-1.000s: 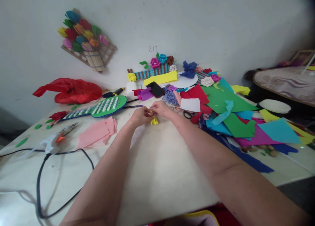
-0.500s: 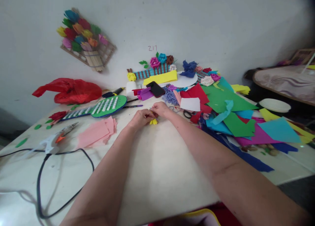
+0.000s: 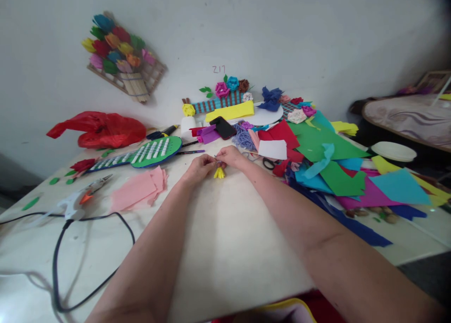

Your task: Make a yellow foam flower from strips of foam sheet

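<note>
My left hand (image 3: 200,167) and my right hand (image 3: 230,156) meet over the middle of the white table (image 3: 225,238), fingers pinched together. Between them they hold a small yellow paper piece (image 3: 219,173) with cut fringes hanging down, close above the tabletop. A thin stick seems to run through the pinch, too small to be sure. Both forearms reach in from the near edge.
Pink paper pieces (image 3: 139,187) and a glue gun (image 3: 81,200) with a black cord lie to the left. A green woven paper craft (image 3: 150,152) sits behind them. Coloured paper sheets (image 3: 334,168), scissors (image 3: 269,163), a phone (image 3: 222,127) and paper flowers crowd the right and back.
The yellow piece has turned a little in my fingers and now hangs with its fringes pointing down. My hands stay in the same place.
</note>
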Demonstrator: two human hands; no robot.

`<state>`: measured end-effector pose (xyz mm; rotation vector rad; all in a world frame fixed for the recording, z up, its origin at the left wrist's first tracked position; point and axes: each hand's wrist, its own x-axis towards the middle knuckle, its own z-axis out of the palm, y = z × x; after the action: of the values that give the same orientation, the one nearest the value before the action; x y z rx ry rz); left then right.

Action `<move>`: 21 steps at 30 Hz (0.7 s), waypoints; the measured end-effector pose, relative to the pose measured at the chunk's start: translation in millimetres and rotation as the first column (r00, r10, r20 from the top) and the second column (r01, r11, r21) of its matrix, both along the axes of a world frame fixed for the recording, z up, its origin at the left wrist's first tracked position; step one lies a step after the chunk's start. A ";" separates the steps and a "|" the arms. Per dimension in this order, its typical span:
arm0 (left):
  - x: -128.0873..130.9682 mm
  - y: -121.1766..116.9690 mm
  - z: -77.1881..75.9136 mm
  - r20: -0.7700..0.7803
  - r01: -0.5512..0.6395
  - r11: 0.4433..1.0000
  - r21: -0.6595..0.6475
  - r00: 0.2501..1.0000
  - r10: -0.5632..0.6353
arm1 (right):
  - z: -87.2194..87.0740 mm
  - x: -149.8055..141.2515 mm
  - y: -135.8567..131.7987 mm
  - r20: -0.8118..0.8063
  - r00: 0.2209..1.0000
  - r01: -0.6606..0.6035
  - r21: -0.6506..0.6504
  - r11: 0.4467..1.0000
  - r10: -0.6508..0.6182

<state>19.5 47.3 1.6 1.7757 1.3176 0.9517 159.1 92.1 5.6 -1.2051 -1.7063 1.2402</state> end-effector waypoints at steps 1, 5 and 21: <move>0.6 0.0 -0.9 -0.009 -0.016 1.000 0.024 1.000 0.017 | 0.0 -0.6 0.2 -0.003 1.000 0.002 -0.007 1.000 -0.002; 2.8 2.7 -4.7 -0.113 -0.117 0.977 0.177 0.984 0.138 | -1.0 -1.2 0.7 -0.016 0.999 0.045 0.020 0.999 -0.045; 2.1 9.2 -16.2 0.028 -0.132 0.981 0.144 0.991 0.130 | 3.7 9.4 -4.5 0.102 0.989 -0.115 0.082 0.990 0.107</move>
<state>21.6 56.5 -14.6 1.8009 1.3985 1.1601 168.5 87.6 9.3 -1.1482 -1.9020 1.1747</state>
